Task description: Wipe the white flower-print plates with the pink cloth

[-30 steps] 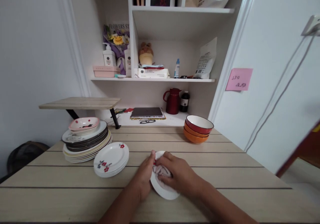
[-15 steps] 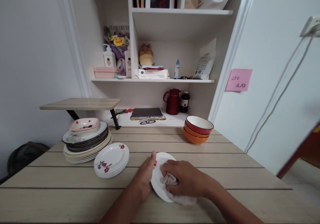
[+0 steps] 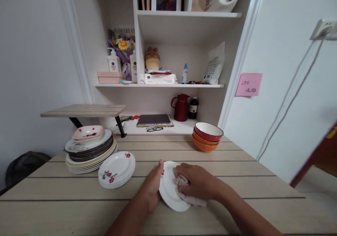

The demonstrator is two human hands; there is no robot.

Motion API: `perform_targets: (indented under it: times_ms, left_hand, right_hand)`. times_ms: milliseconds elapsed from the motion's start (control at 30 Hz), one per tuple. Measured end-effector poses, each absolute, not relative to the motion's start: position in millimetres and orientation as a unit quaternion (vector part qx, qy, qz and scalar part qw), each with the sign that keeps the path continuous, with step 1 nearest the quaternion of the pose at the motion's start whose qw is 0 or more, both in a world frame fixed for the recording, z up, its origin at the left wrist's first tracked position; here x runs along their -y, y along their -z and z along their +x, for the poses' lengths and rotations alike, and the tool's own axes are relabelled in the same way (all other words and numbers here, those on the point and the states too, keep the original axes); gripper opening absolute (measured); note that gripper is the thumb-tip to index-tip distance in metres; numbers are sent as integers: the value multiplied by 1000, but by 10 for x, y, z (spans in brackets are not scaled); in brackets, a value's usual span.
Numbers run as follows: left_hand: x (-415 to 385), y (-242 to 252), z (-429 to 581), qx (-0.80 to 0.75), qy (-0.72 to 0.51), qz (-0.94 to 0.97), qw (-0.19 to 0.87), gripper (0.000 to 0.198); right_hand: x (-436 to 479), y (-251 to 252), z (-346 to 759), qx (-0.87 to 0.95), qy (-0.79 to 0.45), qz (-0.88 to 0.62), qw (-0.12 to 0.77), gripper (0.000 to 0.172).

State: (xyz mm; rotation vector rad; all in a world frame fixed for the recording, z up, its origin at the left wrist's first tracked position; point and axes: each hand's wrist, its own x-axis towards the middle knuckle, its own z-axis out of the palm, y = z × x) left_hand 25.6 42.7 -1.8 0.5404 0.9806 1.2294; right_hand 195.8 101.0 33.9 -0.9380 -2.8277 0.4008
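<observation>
A small white plate (image 3: 168, 190) with a red flower near its rim is held tilted above the table at the front centre. My left hand (image 3: 151, 187) grips its left edge, thumb up along the rim and the other fingers hidden behind. My right hand (image 3: 197, 181) is closed on a crumpled pale cloth (image 3: 193, 200), pressed against the right part of the plate's face. A loose end of the cloth hangs below that hand. To the left lies a short stack of matching flowered plates (image 3: 117, 169).
A taller plate stack (image 3: 91, 152) topped by a pink dish (image 3: 88, 132) stands at the left, near a small raised shelf (image 3: 84, 110). Stacked bowls (image 3: 207, 136) sit at the back right. Behind are glasses (image 3: 154, 129), a laptop (image 3: 154, 119) and a red jug (image 3: 181, 108).
My right hand and the cloth have slid slightly right and up across the plate, baring more of its middle. The left hand keeps its hold. The view has shifted a little.
</observation>
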Motion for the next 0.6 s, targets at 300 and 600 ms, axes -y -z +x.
perform_targets:
  times_ms: [300, 600]
  left_hand:
    - [-454, -5, 261, -441, -566, 227, 658, 49]
    - [-412, 9, 250, -439, -549, 249, 666, 53]
  right_hand:
    - [-928, -178, 1687, 934, -132, -276, 182, 32]
    - [-981, -332, 1941, 947, -122, -289, 70, 24]
